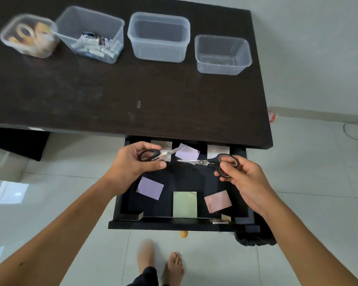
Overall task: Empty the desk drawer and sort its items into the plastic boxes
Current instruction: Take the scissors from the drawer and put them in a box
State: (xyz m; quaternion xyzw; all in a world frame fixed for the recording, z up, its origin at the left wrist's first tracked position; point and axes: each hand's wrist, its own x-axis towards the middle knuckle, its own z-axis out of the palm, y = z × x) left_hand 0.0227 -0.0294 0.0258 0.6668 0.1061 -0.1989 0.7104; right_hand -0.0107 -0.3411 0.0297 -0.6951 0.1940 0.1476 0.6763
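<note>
The black desk drawer is pulled out under the dark desk. Above it my left hand grips a pair of black-handled scissors, blades pointing right. My right hand grips a second pair of scissors, blades pointing left. Inside the drawer lie sticky-note pads: purple, green, pink, another purple at the back. On the desk stand a box of tape rolls, a box of small packets, and two empty boxes.
Two patterned paper pieces lie at the drawer's back edge. A small metal item sits at the front right corner. My bare feet stand on white tiles below the drawer. A black bag lies under the drawer's right corner.
</note>
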